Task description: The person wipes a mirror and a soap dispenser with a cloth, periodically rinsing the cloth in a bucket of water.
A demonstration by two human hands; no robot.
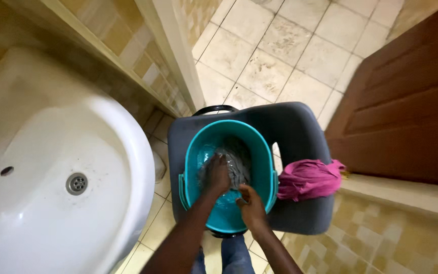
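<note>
The left hand (218, 175) presses, fingers bent, on a wet grey cloth (236, 165) inside the teal bucket (264, 152); the right hand (252, 203) grips the cloth's near edge.

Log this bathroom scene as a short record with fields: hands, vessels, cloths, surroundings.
left hand: left hand pressed on a grey wet cloth inside the bucket
right hand: right hand at the near inner wall of the bucket, close to the cloth
vessels: round teal plastic bucket resting on a larger dark grey plastic tub
cloths: magenta cloth draped over the tub's right edge
surroundings: white ceramic basin at left, beige tiled floor, brown wooden door at right
</note>
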